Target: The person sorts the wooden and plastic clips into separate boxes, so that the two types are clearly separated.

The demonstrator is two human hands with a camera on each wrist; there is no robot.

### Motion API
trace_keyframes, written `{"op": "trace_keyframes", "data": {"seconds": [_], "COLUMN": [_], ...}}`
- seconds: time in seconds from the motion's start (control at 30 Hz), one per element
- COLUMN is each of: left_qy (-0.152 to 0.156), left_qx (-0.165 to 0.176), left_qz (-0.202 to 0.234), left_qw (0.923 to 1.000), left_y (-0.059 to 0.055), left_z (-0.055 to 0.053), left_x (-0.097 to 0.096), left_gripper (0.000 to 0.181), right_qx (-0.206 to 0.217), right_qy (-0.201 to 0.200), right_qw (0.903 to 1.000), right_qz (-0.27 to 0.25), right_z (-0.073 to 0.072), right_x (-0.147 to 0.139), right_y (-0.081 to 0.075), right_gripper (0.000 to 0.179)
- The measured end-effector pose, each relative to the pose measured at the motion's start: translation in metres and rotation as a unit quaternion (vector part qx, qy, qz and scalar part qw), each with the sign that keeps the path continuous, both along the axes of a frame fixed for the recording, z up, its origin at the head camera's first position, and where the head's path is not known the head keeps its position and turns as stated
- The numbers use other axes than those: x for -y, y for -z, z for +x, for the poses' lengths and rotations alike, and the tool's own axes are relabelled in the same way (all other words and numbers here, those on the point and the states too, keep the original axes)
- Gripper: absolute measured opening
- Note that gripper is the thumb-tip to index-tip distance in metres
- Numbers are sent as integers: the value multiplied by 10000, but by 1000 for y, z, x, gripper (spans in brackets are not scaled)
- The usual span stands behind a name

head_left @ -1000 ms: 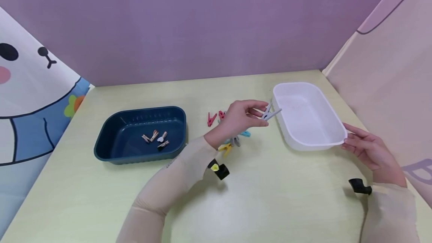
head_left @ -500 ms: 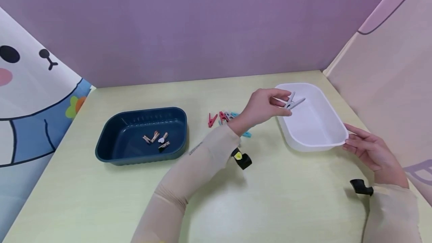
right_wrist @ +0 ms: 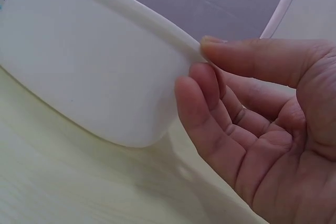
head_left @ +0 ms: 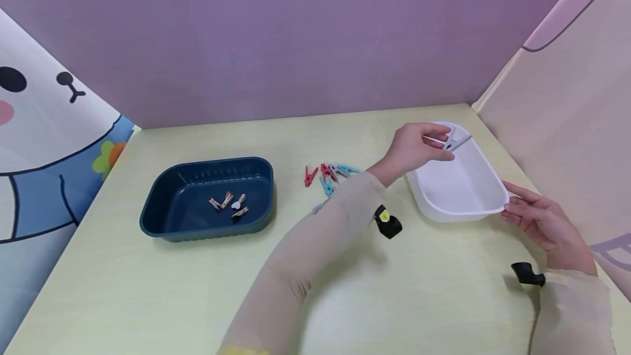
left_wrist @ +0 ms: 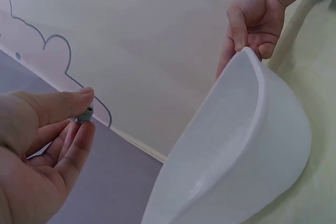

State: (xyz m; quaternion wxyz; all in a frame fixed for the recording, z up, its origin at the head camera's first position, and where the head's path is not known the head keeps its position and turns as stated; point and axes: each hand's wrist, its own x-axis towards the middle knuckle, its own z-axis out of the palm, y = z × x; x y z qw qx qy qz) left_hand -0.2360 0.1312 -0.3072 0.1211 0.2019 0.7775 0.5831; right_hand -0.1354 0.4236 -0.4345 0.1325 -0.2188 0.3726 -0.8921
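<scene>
My left hand pinches a grey clothespin between thumb and fingers, above the far left part of a white plastic basin. In the left wrist view only a small end of the clothespin shows past the thumb. At the basin's near right corner, my right hand pinches the rim; the right wrist view shows the thumb on top and curled fingers against the outer wall. On the table left of the basin lie red clothespins, blue ones and a grey one, partly hidden by the left arm.
A dark blue basin stands at the left, with several small wooden clothespins in it. Behind the pale table rises a purple wall. A printed cloth panel borders the right side.
My left hand has carried the grey clothespin rightward, from beside the white basin to above it. More of the loose clothespins is uncovered. The right hand keeps its hold on the rim.
</scene>
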Motion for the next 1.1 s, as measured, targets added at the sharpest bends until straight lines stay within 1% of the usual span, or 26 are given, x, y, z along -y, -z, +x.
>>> {"op": "trace_keyframes", "data": {"seconds": [0.1,0.2,0.37,0.5,0.7,0.77,0.87,0.97,1.03,1.1], "left_qy": [-144,-245,-237,-168,18,125,338,505,615,716], "left_qx": [115,201,233,194,-75,-125,-222,-388,-521,-716], "left_qz": [-4,19,-90,-331,-911,-1137,-1363,-1615,-1883,-2303], "left_qw": [9998,9995,9994,9991,9958,9934,9898,9848,9788,9678], "left_y": [5,14,30,39,49,53,58,60,60,60], "left_z": [-5,-9,-14,-17,-21,-22,-23,-24,-23,-23], "left_x": [-10,-18,-28,-35,-43,-45,-48,-50,-51,-52], "left_gripper": [45,43,44,44,44,44,45,44,44,45], "right_qx": [8,-40,-117,-117,-102,-73,-35,-21,-47,-65], "right_qy": [-23,-37,-44,-9,124,178,239,232,185,120], "right_qw": [10000,10000,9999,9999,9998,9996,9995,9996,9998,9999], "right_qz": [-10,-34,-14,24,131,187,195,132,87,49], "right_z": [0,-1,-2,-1,0,1,1,1,1,0], "right_x": [0,0,0,-1,1,1,0,-1,-1,-1], "right_y": [-1,0,1,0,-2,-2,-2,-2,-1,0], "right_gripper": [53,53,52,52,51,52,53,52,52,52]}}
